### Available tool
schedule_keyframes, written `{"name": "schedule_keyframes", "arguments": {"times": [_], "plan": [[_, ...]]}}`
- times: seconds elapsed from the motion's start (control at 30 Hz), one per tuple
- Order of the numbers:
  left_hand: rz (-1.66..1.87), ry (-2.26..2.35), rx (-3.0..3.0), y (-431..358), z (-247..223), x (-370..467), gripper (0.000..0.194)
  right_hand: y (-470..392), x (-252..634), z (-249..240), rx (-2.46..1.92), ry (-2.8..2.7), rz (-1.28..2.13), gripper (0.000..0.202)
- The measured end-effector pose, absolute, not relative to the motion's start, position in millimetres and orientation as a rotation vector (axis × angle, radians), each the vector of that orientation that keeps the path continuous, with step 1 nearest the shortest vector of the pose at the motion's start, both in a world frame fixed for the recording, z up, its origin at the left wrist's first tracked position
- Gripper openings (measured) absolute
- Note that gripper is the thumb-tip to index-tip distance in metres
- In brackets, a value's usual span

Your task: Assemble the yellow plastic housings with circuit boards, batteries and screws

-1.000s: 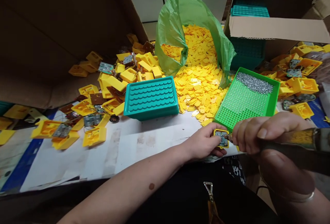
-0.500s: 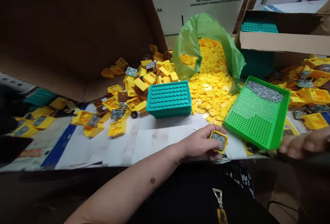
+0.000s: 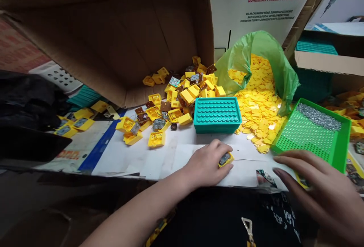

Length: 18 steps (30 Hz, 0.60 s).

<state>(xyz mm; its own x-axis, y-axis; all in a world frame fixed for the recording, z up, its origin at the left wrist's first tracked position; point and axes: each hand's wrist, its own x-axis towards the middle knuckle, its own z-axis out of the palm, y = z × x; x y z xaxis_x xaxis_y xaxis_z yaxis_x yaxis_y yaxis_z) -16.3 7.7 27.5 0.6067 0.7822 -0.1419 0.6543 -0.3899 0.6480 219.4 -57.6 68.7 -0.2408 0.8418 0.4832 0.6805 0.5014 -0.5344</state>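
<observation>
Near the table's front edge, my left hand [image 3: 209,163] grips a small yellow case [image 3: 226,159] with grey parts inside, its open side facing up. My right hand [image 3: 315,186] hovers at the lower right with thumb and fingers apart, holding nothing, in front of the green perforated tray [image 3: 318,140]. Small silvery metal pieces [image 3: 320,116] lie at that tray's far end. A teal ridged tray block [image 3: 217,115] stands just behind my left hand. Flat yellow pieces [image 3: 258,114] spill from a green plastic bag [image 3: 263,42] behind it.
Yellow cases with wires and grey parts [image 3: 156,123] are heaped left of the teal block, before a large tipped cardboard box [image 3: 119,38]. More cases [image 3: 82,123] lie far left. A cardboard box [image 3: 327,59] with teal trays stands at the back right.
The view has swung left. My left hand with the yellow case has moved left, in front of the teal block. My right hand has come inward from the right edge, fingers spread.
</observation>
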Motion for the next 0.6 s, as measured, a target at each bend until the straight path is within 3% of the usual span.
{"name": "schedule_keyframes", "arguments": {"times": [0.13, 0.3, 0.6], "plan": [[0.563, 1.119, 1.842, 14.4, 12.9, -28.7, 0.039, -4.7, 184.9, 66.3, -1.185, -2.269, -0.035, 0.016], [0.664, 1.143, 1.691, 19.5, 0.3, -33.9, 0.042, 40.5, 145.9, 67.5, -1.314, -2.594, -0.386, 0.009], [0.697, 1.040, 1.576, 23.5, -2.5, -36.6, 0.043, 56.4, 151.1, 87.4, -1.258, -2.408, -0.390, 0.013]]}}
